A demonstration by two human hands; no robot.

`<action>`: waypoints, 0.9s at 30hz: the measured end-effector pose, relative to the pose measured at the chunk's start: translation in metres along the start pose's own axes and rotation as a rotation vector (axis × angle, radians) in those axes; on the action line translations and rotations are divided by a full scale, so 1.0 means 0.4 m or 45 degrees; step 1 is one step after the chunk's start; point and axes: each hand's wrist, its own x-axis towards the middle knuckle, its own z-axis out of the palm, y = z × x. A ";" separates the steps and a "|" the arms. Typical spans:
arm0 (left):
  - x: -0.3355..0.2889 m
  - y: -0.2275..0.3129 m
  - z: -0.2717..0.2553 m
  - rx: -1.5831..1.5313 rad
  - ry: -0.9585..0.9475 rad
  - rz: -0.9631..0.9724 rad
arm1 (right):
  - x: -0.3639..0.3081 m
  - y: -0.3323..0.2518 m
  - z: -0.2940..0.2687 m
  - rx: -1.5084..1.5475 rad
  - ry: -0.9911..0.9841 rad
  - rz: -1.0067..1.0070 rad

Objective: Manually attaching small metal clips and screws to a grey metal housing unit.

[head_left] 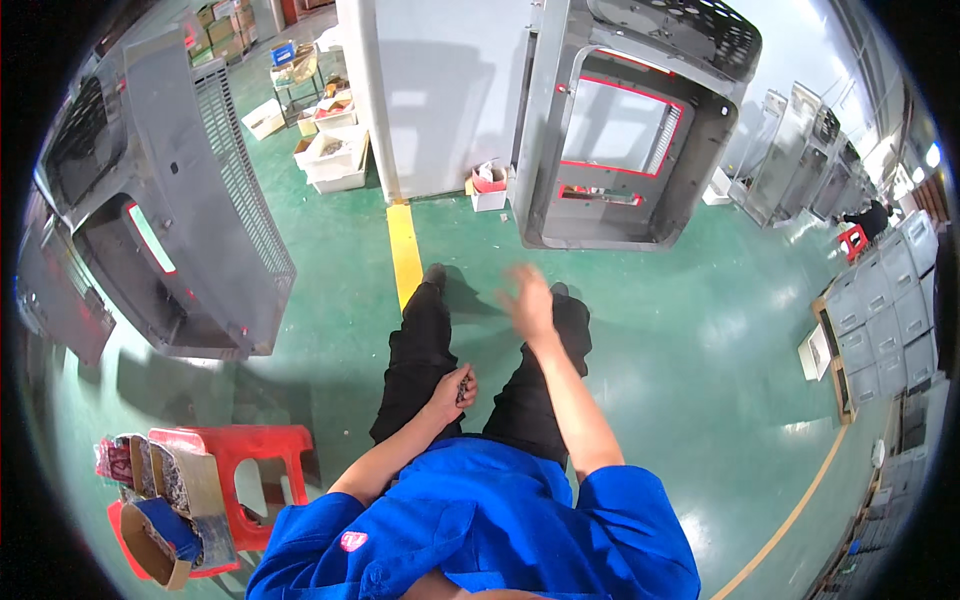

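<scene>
My left hand (454,391) is in front of my left thigh, its fingers curled around several small dark parts (462,389) that look like screws. Further forward, over my right leg, my right hand (529,301) is stretched out with its fingers apart, somewhat blurred, and nothing shows in it. Ahead of it a large grey metal housing (546,200) with rounded corners and a red-edged opening hangs or stands upright; my hand is apart from it.
Another grey housing (225,220) with a slotted side is at the left. A red stool (235,440) with open boxes (150,545) of small parts stands near left. White bins (335,160) sit far left, grey crates (880,310) at right. The floor (700,400) is green.
</scene>
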 end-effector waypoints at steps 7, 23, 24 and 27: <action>-0.024 0.005 -0.004 0.019 -0.076 0.218 | -0.202 -0.100 0.080 0.220 -0.874 0.412; -0.053 0.030 0.006 0.189 -0.018 0.247 | -0.199 -0.010 0.130 0.634 -0.393 0.529; -0.060 0.034 -0.015 0.192 -0.018 0.277 | -0.101 -0.089 0.043 0.511 -0.290 0.420; -0.051 0.037 0.005 0.187 -0.052 0.223 | 0.129 -0.044 -0.176 0.311 0.336 -0.002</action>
